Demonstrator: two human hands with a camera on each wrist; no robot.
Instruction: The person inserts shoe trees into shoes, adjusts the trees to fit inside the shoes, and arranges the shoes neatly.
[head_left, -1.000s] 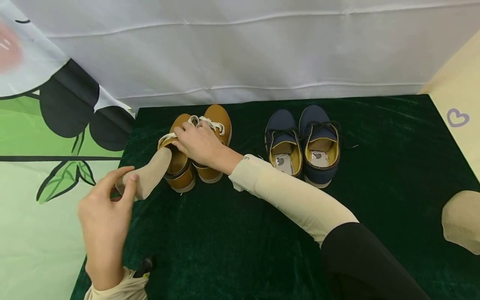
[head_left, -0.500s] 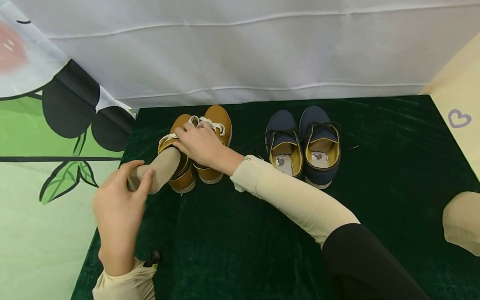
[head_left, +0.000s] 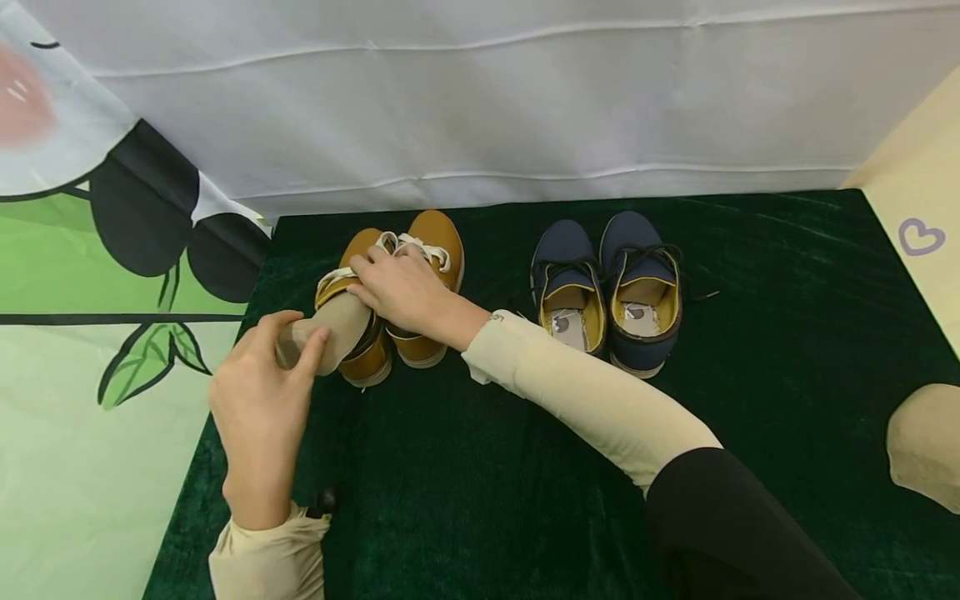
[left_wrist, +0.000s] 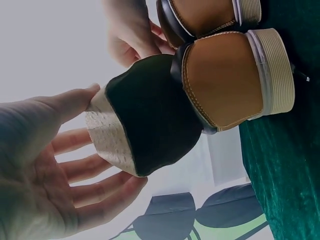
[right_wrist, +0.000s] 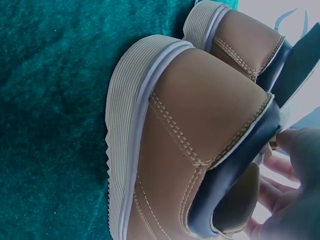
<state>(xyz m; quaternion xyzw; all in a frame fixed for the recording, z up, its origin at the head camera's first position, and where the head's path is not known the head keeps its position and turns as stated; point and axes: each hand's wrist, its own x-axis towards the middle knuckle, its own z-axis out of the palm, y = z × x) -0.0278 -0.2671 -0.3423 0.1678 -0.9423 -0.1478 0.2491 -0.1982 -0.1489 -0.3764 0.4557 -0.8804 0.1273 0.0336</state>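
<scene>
My left hand [head_left: 262, 408] pinches a beige insole [head_left: 341, 325] by its heel end, thumb on one side and fingers on the other. In the left wrist view the insole's dark underside [left_wrist: 150, 115] shows. Its front part reaches into the opening of the left brown shoe [head_left: 366, 367], and its tip is hidden there. My right hand [head_left: 401, 287] grips that shoe near its tongue and white laces, fingers partly hidden. The right brown shoe [head_left: 437, 237] stands close beside it, partly under the right hand.
A pair of navy shoes, the left one [head_left: 564, 242] and the right one [head_left: 633, 233], stands to the right with black laces. A beige rounded object [head_left: 926, 446] is cut off at the right edge. White cloth [head_left: 480, 108] hangs behind the green cloth surface [head_left: 465, 492].
My left hand has moved right and slightly up, bringing the insole from beside the left brown shoe into its opening. The right hand has stayed on the shoe.
</scene>
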